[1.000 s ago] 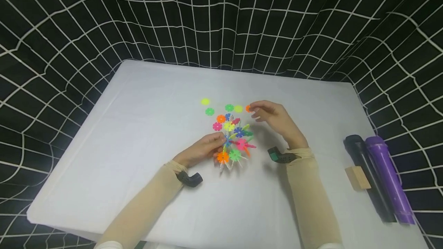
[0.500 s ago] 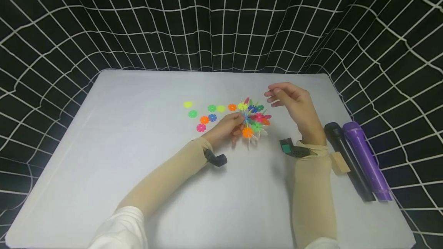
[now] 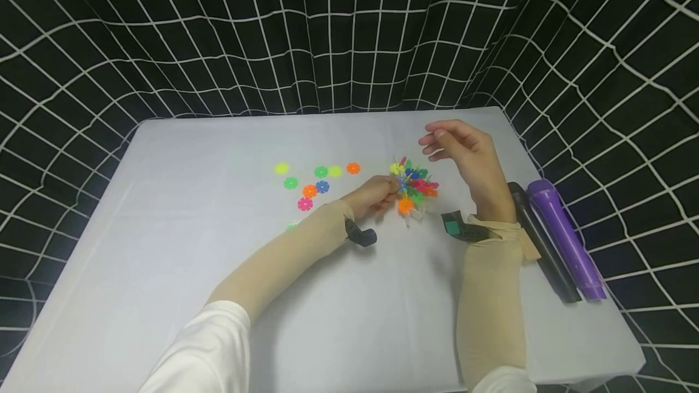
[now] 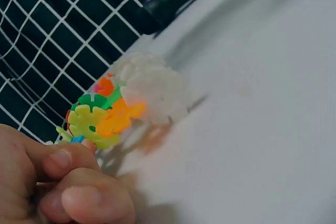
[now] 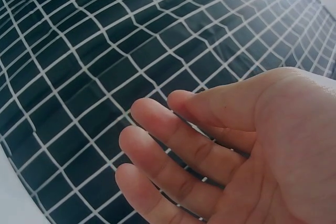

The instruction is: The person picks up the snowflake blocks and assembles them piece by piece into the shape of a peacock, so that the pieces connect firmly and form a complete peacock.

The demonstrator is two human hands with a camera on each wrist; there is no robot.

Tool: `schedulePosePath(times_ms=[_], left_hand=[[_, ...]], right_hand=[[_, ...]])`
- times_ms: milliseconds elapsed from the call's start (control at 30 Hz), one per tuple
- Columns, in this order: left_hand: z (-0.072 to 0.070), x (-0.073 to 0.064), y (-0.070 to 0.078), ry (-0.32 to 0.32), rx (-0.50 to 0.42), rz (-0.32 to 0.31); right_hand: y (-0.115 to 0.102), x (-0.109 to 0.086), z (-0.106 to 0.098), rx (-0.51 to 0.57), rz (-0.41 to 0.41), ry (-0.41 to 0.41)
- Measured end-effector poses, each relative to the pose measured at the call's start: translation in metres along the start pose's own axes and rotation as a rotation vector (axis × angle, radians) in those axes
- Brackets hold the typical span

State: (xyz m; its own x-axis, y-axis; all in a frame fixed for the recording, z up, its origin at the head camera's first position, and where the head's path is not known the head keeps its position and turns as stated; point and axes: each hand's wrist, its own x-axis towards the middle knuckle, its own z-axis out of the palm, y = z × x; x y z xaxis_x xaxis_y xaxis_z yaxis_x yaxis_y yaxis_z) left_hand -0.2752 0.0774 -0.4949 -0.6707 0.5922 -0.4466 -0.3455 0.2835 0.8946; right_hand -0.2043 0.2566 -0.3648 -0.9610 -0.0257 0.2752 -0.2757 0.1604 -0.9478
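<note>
My left hand (image 3: 375, 193) pinches a cluster of interlocking plastic snowflake discs (image 3: 417, 185) by its left side, above the white table. In the left wrist view, the thumb and fingers (image 4: 79, 182) hold it near a small blue piece. Yellow, green, orange and whitish discs (image 4: 152, 85) stick out beyond them. My right hand (image 3: 464, 150) is raised behind and to the right of the cluster, apart from it. Its fingers (image 5: 157, 150) are loosely bent, with nothing between them in the right wrist view.
Several loose discs lie left of the cluster, among them an orange disc (image 3: 353, 168), a blue disc (image 3: 322, 187) and a pink disc (image 3: 304, 204). A black tube (image 3: 546, 247), a purple tube (image 3: 565, 238) and a wooden block (image 3: 530, 246) lie at the right. Black gridded cloth (image 3: 338, 35) surrounds the table.
My right hand has left the orange disc, which stays on the table, and moved right. My left hand has carried the cluster right, away from the loose discs. The head view has turned right.
</note>
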Motion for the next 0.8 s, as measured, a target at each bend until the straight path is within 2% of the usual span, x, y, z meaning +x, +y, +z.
schedulePosePath(times_ms=[167,333,467,600,800], left_hand=[[-0.003,0.001,-0.002,0.021,0.046,-0.027],[-0.006,-0.005,-0.004,0.059,0.100,-0.034],[-0.011,-0.016,-0.005,0.098,0.136,-0.024],[-0.018,-0.029,-0.010,0.127,0.131,0.000],[-0.043,-0.062,-0.006,0.122,0.213,0.071]], right_hand=[[0.001,0.002,0.003,0.035,0.013,-0.032],[0.004,0.003,0.005,-0.025,0.029,-0.028],[0.006,0.004,0.008,-0.048,0.034,-0.029],[0.008,0.005,0.012,-0.080,0.056,-0.036],[0.011,0.007,0.021,-0.173,0.155,-0.048]])
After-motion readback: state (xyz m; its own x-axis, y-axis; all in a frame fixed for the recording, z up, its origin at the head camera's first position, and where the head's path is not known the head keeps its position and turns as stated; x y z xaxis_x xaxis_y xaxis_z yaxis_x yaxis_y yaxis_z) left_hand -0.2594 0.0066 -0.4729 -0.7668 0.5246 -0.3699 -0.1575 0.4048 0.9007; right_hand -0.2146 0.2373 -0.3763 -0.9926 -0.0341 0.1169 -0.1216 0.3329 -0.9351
